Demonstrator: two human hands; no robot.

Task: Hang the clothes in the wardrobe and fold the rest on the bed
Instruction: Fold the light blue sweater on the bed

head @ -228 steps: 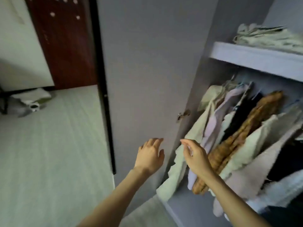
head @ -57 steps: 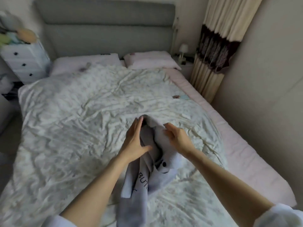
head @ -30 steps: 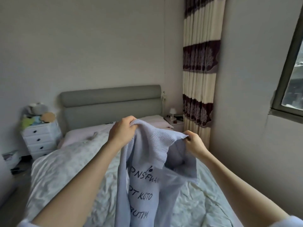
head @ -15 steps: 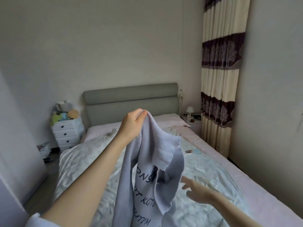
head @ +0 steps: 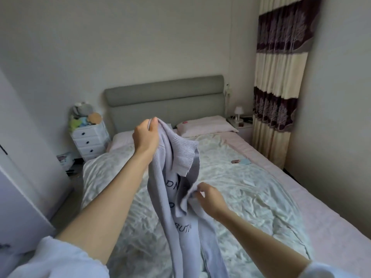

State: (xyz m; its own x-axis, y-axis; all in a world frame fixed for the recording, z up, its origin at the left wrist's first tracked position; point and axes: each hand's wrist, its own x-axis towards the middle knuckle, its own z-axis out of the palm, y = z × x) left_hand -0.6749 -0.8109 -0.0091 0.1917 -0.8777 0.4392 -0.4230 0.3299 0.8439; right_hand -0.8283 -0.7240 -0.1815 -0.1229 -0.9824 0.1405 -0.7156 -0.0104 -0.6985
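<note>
Both hands gripping lilac sweater (head: 172,189), left hand (head: 145,136) high, right hand (head: 208,198) lower

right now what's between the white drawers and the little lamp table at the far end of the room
In the head view, the bed fills that stretch: its grey headboard against the wall and a pink pillow below it. The raised left hand, gripping the lilac sweater, covers part of it.

We see pale walls (head: 140,37) in soft, dim light. A grey headboard (head: 164,99) stands against the far wall. Left of it is a white drawer chest (head: 90,140) with soft toys (head: 83,116) on top. On the far right a nightstand (head: 242,127) carries a small lamp (head: 239,112), beside a cream and dark banded curtain (head: 281,77). A white cabinet (head: 18,187) is near left.
</note>
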